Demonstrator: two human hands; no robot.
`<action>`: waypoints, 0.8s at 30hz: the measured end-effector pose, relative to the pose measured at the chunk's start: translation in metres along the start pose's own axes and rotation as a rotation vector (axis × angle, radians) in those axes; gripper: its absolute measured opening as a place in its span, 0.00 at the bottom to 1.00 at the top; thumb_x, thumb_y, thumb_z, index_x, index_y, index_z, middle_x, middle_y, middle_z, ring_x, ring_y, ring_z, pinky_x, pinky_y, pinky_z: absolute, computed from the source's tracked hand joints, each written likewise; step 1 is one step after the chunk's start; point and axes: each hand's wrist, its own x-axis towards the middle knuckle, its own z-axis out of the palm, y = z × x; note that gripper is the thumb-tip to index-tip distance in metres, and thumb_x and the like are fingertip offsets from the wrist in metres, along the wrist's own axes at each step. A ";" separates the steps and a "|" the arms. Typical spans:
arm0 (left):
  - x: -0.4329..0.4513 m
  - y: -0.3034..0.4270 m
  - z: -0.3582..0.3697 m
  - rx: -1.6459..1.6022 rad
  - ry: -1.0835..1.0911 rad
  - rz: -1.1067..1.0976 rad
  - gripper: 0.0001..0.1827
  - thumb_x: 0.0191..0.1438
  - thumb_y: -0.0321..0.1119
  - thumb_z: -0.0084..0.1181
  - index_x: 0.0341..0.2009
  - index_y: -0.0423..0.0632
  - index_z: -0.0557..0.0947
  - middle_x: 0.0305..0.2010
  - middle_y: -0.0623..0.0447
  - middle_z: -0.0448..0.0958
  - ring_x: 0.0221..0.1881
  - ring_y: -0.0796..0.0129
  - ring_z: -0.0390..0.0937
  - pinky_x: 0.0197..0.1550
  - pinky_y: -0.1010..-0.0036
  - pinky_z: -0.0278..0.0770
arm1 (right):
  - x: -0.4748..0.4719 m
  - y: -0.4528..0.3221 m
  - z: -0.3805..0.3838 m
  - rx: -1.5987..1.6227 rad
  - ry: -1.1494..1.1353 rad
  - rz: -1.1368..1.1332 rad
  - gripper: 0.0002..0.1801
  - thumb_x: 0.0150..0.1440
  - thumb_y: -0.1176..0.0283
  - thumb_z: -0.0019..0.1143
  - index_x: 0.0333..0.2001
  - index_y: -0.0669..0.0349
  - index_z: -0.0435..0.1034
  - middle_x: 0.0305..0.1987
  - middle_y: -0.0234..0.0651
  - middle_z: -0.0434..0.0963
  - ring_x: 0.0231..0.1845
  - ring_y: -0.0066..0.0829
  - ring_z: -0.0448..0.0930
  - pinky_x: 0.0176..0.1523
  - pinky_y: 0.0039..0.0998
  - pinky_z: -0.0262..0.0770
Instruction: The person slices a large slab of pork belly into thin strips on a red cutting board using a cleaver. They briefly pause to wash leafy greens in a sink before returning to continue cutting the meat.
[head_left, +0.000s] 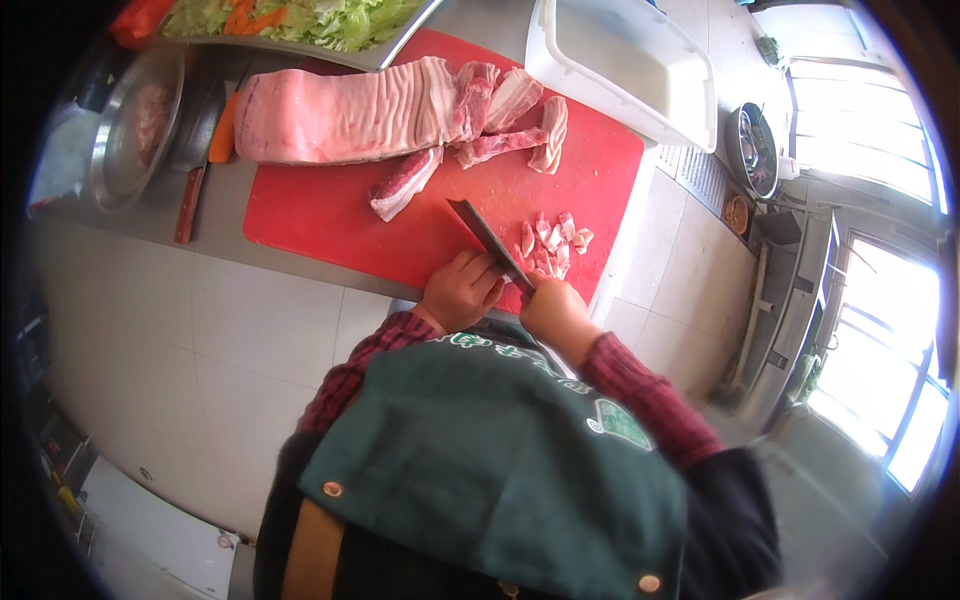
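My right hand grips the handle of a cleaver, its blade standing nearly edge-down over a red cutting board. Left of the blade, my left hand has its fingers curled down near the board's front edge. A pale bit of pork shows between its fingertips and the blade; the rest is hidden. Small chunks of cut pork lie right of the cleaver. Farther back rests a slab of pork belly, skin up, with several cut strips by its right end and one strip in front.
Behind the board stand a tray of shredded lettuce and carrot and a white plastic bin. To the left are a wooden-handled cleaver, an orange carrot-like piece and a metal bowl containing meat. A wok sits far right.
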 end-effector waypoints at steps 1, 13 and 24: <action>0.001 0.001 -0.001 0.022 0.002 0.008 0.12 0.53 0.31 0.65 0.43 0.49 0.84 0.43 0.52 0.79 0.42 0.56 0.78 0.39 0.63 0.80 | 0.007 -0.002 0.005 0.033 0.036 -0.022 0.12 0.60 0.67 0.53 0.45 0.59 0.77 0.34 0.57 0.82 0.40 0.60 0.83 0.45 0.54 0.79; -0.006 0.002 -0.005 -0.096 0.001 -0.048 0.12 0.51 0.28 0.66 0.42 0.48 0.85 0.44 0.52 0.79 0.45 0.55 0.79 0.43 0.62 0.81 | -0.033 0.012 -0.007 -0.010 0.059 0.033 0.14 0.61 0.63 0.53 0.43 0.60 0.77 0.34 0.55 0.82 0.40 0.59 0.84 0.46 0.54 0.79; -0.003 0.000 -0.002 -0.007 -0.003 -0.033 0.10 0.54 0.32 0.63 0.42 0.49 0.85 0.44 0.52 0.79 0.44 0.56 0.78 0.42 0.64 0.81 | 0.004 -0.005 0.010 -0.007 0.038 0.022 0.13 0.61 0.65 0.53 0.45 0.58 0.77 0.36 0.56 0.82 0.42 0.59 0.83 0.46 0.53 0.80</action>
